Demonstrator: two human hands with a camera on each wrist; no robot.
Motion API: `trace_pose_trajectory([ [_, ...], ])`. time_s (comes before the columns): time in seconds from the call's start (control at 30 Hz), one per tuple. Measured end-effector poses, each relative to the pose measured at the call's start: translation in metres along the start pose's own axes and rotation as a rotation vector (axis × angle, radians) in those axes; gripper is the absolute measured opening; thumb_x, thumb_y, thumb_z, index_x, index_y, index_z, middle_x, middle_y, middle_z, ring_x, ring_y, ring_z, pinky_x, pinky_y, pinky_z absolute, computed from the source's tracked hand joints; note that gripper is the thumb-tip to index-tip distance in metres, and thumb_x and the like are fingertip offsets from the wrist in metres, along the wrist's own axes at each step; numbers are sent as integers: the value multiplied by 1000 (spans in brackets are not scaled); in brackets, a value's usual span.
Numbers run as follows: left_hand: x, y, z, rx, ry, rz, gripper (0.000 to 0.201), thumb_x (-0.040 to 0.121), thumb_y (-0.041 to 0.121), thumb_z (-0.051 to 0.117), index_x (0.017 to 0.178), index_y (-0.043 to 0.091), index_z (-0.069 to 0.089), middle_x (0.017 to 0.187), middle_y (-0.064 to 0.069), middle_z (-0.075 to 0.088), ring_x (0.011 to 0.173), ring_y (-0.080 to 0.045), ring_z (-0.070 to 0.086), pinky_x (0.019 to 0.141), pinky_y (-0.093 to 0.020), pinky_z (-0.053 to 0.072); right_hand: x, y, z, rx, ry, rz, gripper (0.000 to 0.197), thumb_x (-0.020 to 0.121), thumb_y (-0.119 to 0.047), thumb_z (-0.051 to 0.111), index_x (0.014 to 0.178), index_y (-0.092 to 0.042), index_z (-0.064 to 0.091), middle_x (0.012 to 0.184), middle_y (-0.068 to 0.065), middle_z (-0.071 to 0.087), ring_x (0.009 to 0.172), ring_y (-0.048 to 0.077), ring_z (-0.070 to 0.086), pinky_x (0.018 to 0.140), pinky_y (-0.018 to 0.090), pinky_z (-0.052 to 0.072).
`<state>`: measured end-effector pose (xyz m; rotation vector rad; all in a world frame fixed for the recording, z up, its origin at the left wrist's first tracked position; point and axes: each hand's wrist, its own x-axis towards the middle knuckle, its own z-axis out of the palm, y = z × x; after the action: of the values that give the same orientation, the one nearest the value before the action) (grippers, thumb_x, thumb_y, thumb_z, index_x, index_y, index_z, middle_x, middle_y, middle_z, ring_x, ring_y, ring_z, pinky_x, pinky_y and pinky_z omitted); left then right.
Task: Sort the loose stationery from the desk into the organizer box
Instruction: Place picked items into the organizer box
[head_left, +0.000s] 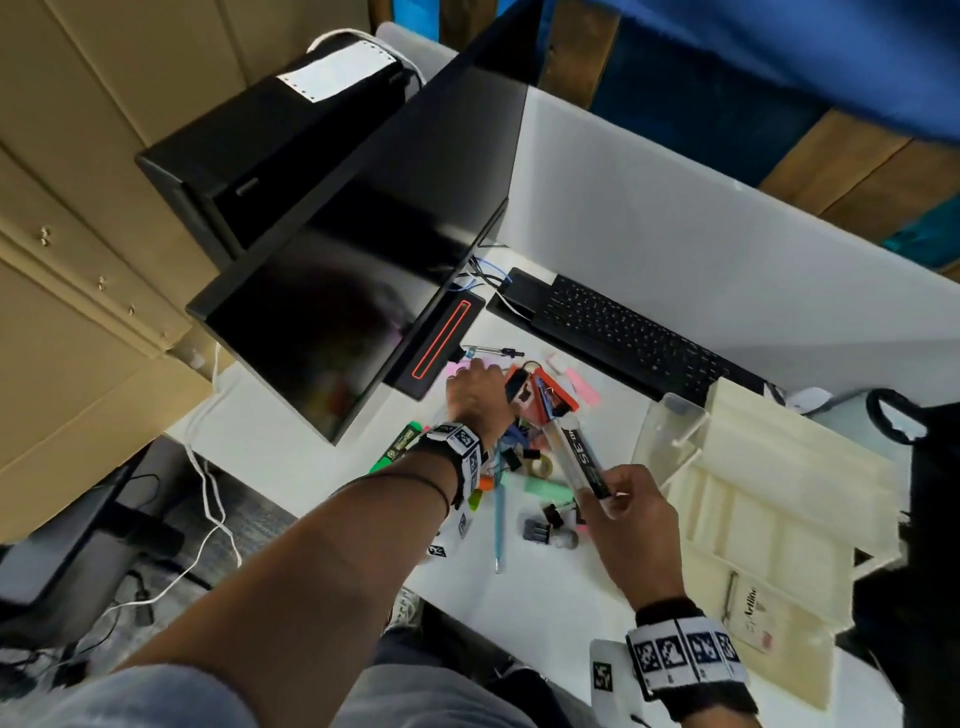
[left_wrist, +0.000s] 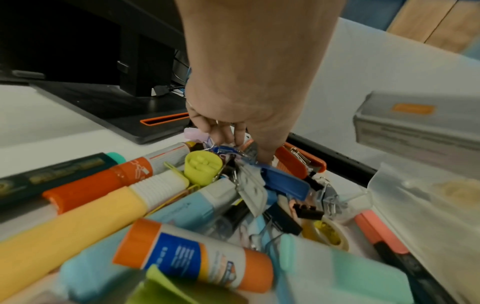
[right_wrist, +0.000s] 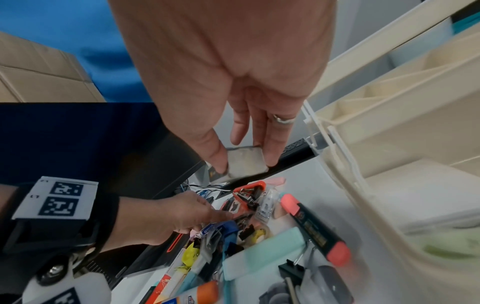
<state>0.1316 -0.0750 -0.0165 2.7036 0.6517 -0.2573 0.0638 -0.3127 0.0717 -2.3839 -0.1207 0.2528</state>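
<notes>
A heap of loose stationery (head_left: 519, 457) lies on the white desk: highlighters, binder clips, a glue stick (left_wrist: 192, 253), an orange stapler (head_left: 550, 395). My left hand (head_left: 480, 374) reaches into the far side of the heap, where its fingertips (left_wrist: 226, 137) curl down and pinch a small blue clip (left_wrist: 224, 149). My right hand (head_left: 602, 499) holds a long clear plastic case with a black label (head_left: 574, 447) by its near end, lifted above the heap. The right wrist view shows thumb and fingers pinching the case's end (right_wrist: 248, 158). The cream organizer box (head_left: 753, 499) stands open to the right.
A black monitor (head_left: 337, 312) and its base (head_left: 441, 338) stand just left of the heap. A black keyboard (head_left: 623, 332) lies behind it against a white partition. A translucent lid (head_left: 670, 431) rises at the organizer's left edge. The desk's front edge is close to me.
</notes>
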Motion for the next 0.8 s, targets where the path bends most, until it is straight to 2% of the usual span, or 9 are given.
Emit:
trace_pose_trajectory([
  [0.13, 2, 1, -5, -75, -35, -55, 58, 80, 53, 79, 115, 10, 62, 115, -9, 61, 101, -27, 63, 88, -41, 55, -7, 10, -3, 34, -11, 7, 24, 85, -28, 81, 92, -30, 58, 83, -11, 69, 79, 11, 65, 64, 24, 48],
  [0.2, 2, 1, -11, -103, -66, -78, 50, 79, 47, 81, 110, 10, 65, 108, -8, 63, 101, -27, 64, 80, -36, 54, -11, 15, -5, 44, -8, -3, 26, 84, -30, 82, 92, -32, 57, 84, -13, 69, 80, 9, 64, 65, 23, 48],
  [0.23, 1, 1, -13, -130, -74, -80, 41, 79, 41, 81, 103, 11, 67, 100, -6, 64, 96, -25, 65, 70, -30, 50, -13, 18, -6, 43, -5, -6, 26, 84, -31, 82, 92, -32, 57, 84, -15, 69, 80, 8, 64, 65, 22, 48],
  [0.3, -3, 0, -16, -241, -86, -96, 22, 79, 31, 78, 87, 15, 66, 86, 0, 64, 85, -21, 64, 55, -25, 36, -19, 23, -12, 57, 1, -15, 26, 83, -31, 82, 92, -33, 57, 85, -16, 68, 79, 7, 65, 65, 19, 47],
  [0.4, -11, -4, -19, -456, -87, -141, 13, 78, 16, 70, 75, 20, 59, 82, 2, 66, 81, -18, 61, 58, -26, 38, -30, 31, -24, 103, 2, -26, 24, 84, -30, 82, 92, -32, 59, 86, -17, 69, 77, 5, 65, 65, 16, 49],
  [0.5, -26, -5, -25, -602, -35, -145, 15, 80, 10, 66, 74, 21, 57, 73, 7, 61, 73, -14, 58, 58, -25, 41, -42, 45, -38, 132, 4, -11, 24, 85, -28, 82, 94, -33, 61, 87, -16, 71, 78, 6, 67, 68, 20, 53],
  [0.6, -44, -7, -35, -686, 28, -93, 9, 87, 7, 66, 83, 11, 59, 70, 7, 59, 62, -7, 61, 49, -11, 39, -56, 66, -54, 152, 18, 42, 26, 85, -25, 82, 94, -37, 61, 87, -20, 71, 79, 9, 70, 71, 26, 56],
  [0.7, -61, -2, -46, -699, 115, 5, 21, 89, 6, 66, 79, 19, 52, 72, 4, 57, 72, -24, 67, 53, -15, 43, -74, 86, -72, 157, 36, 73, 25, 85, -25, 82, 92, -38, 63, 87, -23, 72, 79, 7, 70, 72, 25, 57],
  [0.8, -76, 4, -54, -748, 177, 64, 22, 91, 8, 68, 82, 22, 52, 74, 5, 55, 67, -16, 55, 61, -28, 49, -92, 103, -90, 183, 59, 96, 22, 84, -23, 83, 91, -35, 66, 84, -17, 74, 79, 9, 71, 75, 27, 58],
])
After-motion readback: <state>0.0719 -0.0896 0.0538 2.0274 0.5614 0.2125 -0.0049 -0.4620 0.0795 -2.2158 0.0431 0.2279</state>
